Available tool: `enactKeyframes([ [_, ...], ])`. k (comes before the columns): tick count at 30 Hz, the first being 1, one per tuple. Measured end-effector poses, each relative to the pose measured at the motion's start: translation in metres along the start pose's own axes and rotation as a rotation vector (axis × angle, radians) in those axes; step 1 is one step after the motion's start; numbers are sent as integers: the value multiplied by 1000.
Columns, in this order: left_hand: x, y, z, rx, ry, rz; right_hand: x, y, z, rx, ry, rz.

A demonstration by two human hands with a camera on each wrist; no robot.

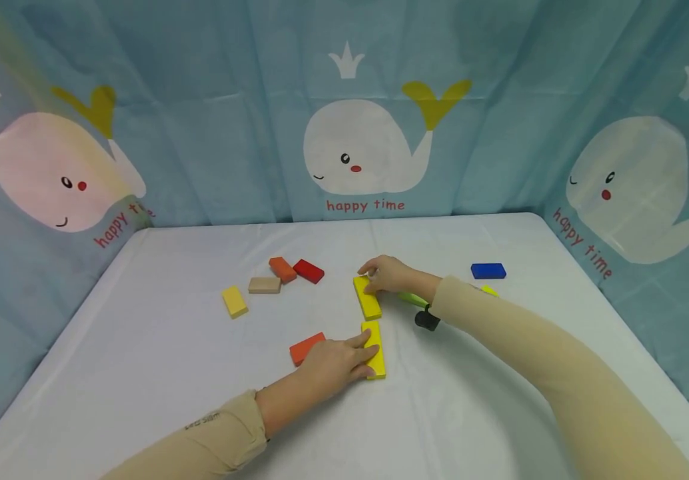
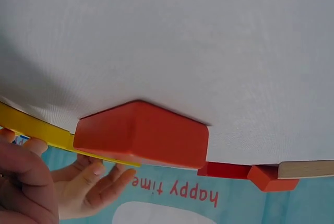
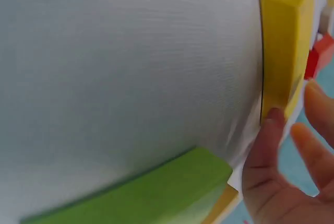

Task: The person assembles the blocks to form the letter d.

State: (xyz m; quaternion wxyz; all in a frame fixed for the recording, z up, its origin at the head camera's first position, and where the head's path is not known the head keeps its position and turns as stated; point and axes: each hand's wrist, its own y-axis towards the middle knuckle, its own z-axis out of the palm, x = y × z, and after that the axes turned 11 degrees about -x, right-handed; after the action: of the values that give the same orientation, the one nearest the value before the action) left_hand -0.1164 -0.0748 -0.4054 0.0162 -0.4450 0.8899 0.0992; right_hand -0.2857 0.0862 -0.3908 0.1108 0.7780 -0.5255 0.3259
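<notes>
On the middle of the white cloth-covered table (image 1: pixel 158 320), two long, bright yellow rectangular blocks lie nearly end to end, pointing away from the person. The nearer yellow block (image 1: pixel 377 360) is under the left hand (image 1: pixel 332 365), whose fingers are spread and reach out straight to rest on it. At the farther yellow block (image 1: pixel 370 307), the right hand (image 1: pixel 394 274) has its thumb against the block and its fingers bent near the far end; I cannot tell whether they pinch it.

Just beside the left hand sits an orange-red rectangular block (image 1: pixel 305 348), partly covered by it. A long green block (image 1: pixel 412 299) shows near the right wrist, and a small dark object (image 1: pixel 426 319) hangs at the cuff. Farther back on the left, a red block (image 1: pixel 309 271), an orange block (image 1: pixel 282 269) and a plain wood-coloured block (image 1: pixel 264 286) lie close together, with a short pale yellow block (image 1: pixel 234 302) a little apart. Over to the right, a blue rectangular block (image 1: pixel 488 271) lies beyond the beige right sleeve (image 1: pixel 518 333), which partly hides a bright yellow piece (image 1: pixel 490 290). Around the table hangs blue fabric (image 1: pixel 212 160) printed with white whales and "happy time" in red.
</notes>
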Motion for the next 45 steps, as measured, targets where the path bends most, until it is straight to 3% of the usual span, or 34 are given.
enactKeyframes([
  [3,0,1,0,3,4,4,0,-7,0,52,-97,-2],
  [7,-1,1,-2,5,19,0,4,-13,-1,109,-86,33],
  [21,-1,-2,-1,1,-14,-8,10,-21,7,86,-44,117],
  [45,0,-1,-3,-11,-12,3,10,-21,2,103,-64,103],
])
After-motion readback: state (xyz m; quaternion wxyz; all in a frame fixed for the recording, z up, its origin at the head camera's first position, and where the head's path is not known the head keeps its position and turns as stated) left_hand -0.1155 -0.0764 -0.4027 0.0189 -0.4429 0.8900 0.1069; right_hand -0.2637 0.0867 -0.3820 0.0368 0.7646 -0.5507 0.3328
